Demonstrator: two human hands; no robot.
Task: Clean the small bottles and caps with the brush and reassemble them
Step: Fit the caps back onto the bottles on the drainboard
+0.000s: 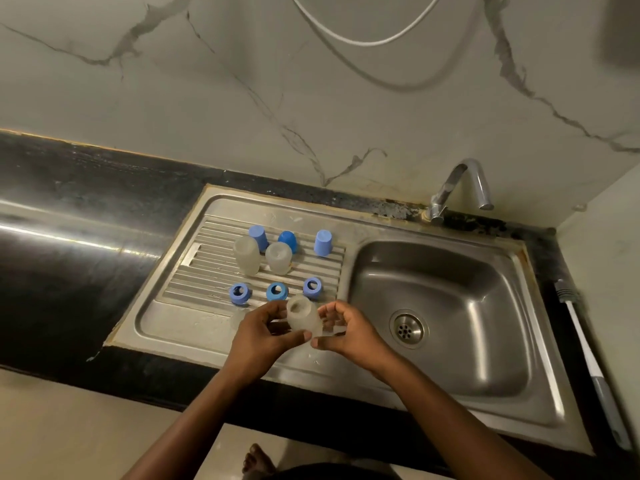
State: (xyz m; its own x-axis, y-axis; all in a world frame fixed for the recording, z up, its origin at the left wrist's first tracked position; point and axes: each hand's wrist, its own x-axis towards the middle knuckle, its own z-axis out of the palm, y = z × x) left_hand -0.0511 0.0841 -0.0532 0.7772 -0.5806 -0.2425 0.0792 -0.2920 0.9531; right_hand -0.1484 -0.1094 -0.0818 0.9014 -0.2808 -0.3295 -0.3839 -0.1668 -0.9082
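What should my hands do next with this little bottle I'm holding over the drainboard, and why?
Probably reach the right hand, if it is free, to the nearest blue ring and fit it on the bottle. The left hand grips the bottle with its open mouth up, the rings lie loose just behind it, and the brush lies set aside right of the sink.

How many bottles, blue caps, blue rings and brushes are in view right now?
Translucent bottles: 3, one of them in the grip of the left hand
Blue caps: 3
Blue rings: 3
Brush: 1
Total: 10
Small clear bits near the hands are too blurred to count.
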